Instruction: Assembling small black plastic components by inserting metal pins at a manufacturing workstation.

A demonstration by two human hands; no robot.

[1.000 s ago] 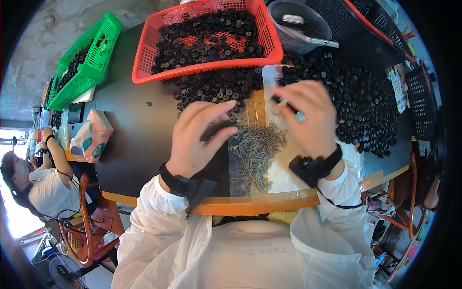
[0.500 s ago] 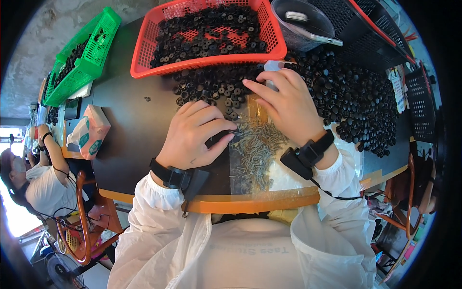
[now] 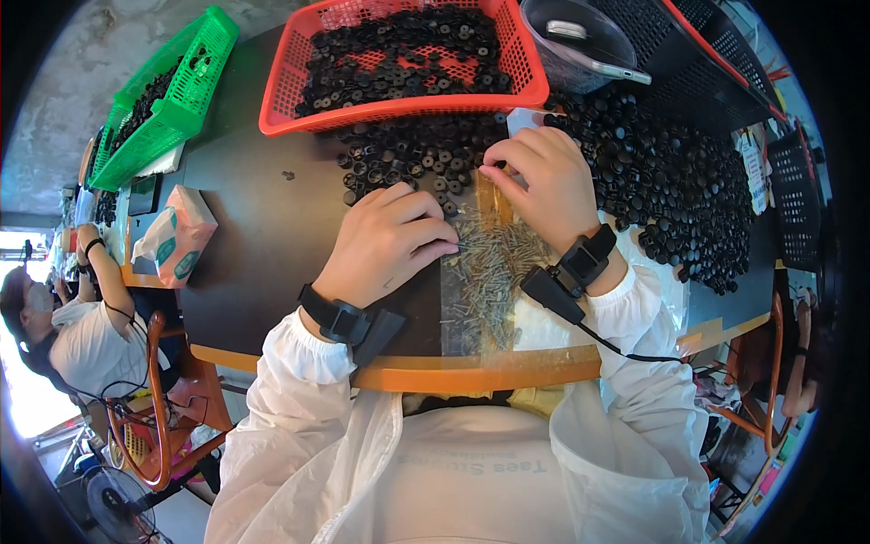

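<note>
My left hand is closed in a pinch, thumb against forefinger, at the left edge of a pile of small metal screws. Whatever sits between those fingertips is too small to make out. Beyond the screws, my right hand has its thumb and forefinger pressed together beside the loose black round parts with centre holes. A dark bit shows in the right hand's grip, mostly hidden. To that hand's right spreads a large heap of glossy black round caps.
A red basket of black parts stands at the back, with a clear tub holding a phone beside it. Black crates are at the back right. On the left are a tissue pack, a green basket and a seated person.
The right hand's spread fingers have closed into a pinch. The black piece seen under my left hand no longer shows, and its fingertips now meet at the screws. The whole view has shifted slightly.
</note>
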